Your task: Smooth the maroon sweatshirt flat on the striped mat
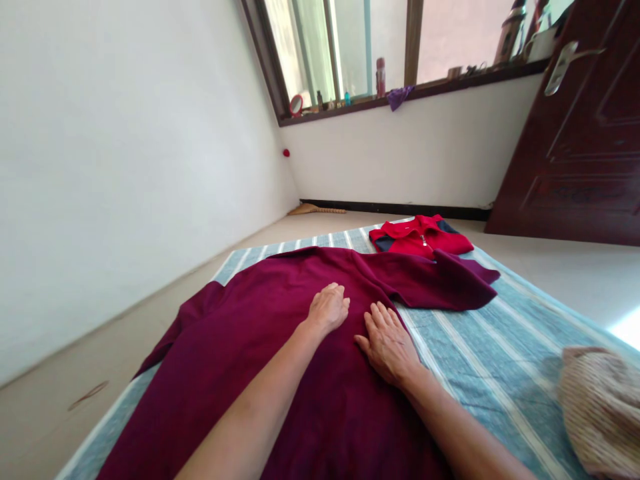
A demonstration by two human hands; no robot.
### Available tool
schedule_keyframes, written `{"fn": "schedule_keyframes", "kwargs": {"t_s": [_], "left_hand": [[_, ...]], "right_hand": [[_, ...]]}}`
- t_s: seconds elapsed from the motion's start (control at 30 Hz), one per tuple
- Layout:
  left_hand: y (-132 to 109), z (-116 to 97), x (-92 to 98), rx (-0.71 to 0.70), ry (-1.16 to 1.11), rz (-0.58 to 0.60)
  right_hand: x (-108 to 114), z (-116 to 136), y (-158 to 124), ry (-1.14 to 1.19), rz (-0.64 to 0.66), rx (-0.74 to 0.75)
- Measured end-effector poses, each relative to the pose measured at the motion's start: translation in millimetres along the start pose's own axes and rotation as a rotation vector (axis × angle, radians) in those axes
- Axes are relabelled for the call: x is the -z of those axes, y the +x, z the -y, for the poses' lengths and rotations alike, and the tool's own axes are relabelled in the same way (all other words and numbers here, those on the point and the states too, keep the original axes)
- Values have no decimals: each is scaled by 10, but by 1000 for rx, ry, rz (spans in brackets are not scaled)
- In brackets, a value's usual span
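A maroon long-sleeved top (250,333) lies spread out on a bed with a blue striped sheet (480,347). One sleeve reaches to the right, the other hangs toward the left edge. My left hand (329,308) rests on the upper middle of the top with its fingers curled in; whether cloth is pinched under them is hidden. Beside it, my right hand (391,340) lies flat near the top's right side, fingers stretched out, palm against the fabric.
A folded red and navy zip jacket (417,237) lies at the bed's far end. A beige knitted item (597,407) sits at the right. Beyond are a broom (315,209) on the floor, a windowsill (340,109) with small items and a dark red door (575,147).
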State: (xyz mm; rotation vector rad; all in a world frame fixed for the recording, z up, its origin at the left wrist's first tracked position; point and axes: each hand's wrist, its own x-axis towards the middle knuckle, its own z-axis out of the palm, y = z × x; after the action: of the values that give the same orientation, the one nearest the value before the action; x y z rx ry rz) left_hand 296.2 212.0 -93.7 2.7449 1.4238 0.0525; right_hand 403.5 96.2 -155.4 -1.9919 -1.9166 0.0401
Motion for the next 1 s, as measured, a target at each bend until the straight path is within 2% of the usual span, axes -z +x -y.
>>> {"fn": "schedule_keyframes", "kwargs": {"t_s": [0.1,0.2,0.33,0.5,0.73,1.0], "left_hand": [[385,-4,-126,83,3,-73],[644,27,-260,157,9,-146],[876,102,-435,194,19,-215],[1111,181,-588,172,15,-255],[1306,202,-631,121,-24,-277],[1291,245,-708,78,-63,-244]], "right_hand": [[-36,13,-4,8,-24,24],[-59,27,-9,12,-35,25],[-103,36,-18,18,-48,24],[-203,26,-33,30,-74,8],[-263,22,-45,10,-102,4],[-254,18,-57,-41,-110,-16]]}}
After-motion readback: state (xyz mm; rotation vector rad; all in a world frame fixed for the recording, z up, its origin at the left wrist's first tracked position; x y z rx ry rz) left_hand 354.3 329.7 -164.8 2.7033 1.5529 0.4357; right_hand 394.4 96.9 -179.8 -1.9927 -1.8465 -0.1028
